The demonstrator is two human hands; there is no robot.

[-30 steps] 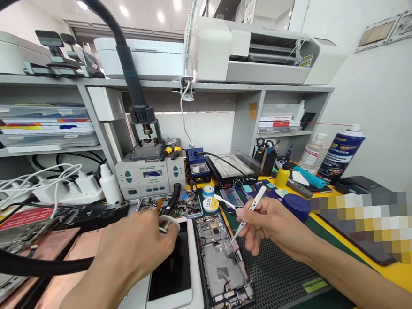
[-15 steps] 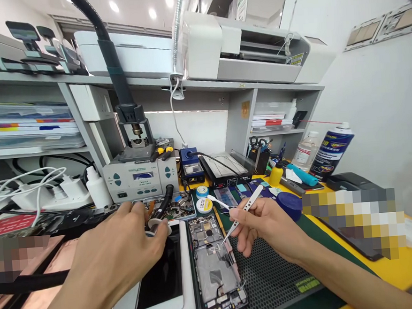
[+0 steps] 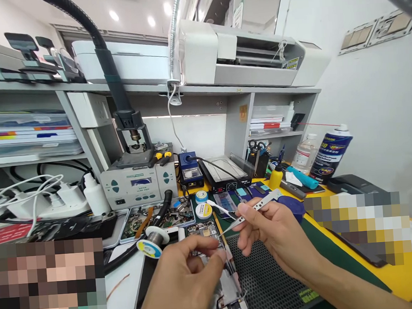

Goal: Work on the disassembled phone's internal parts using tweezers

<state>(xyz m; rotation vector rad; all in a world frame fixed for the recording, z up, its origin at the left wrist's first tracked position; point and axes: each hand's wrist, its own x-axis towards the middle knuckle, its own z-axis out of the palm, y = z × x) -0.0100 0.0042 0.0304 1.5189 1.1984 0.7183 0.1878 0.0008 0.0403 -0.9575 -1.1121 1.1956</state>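
My left hand (image 3: 186,276) hovers over an opened smartphone (image 3: 230,287), thumb and forefinger curled together at the tweezers' tips; whatever they pinch is too small to make out. My right hand (image 3: 272,227) grips silver tweezers (image 3: 262,202), their fine points directed left over the phone's upper half. Much of the phone's inside is hidden behind my left hand. Just left of the phone, a spool of solder wire (image 3: 152,244) sits on a white-framed device with a dark screen. A thin amber stick (image 3: 221,229) lies along the phone's right edge.
A hot-air station (image 3: 139,185) stands at the back left, its black hose running toward the front. Beside it are a tray of circuit boards (image 3: 178,210) and two small round tubs, one being a white tub (image 3: 204,211). A black perforated mat (image 3: 267,277) spreads right of the phone.
My left hand has left the solder spool and moved right, over the phone to the tweezers' tips. The tweezers have tilted flatter and their tips sit slightly higher.
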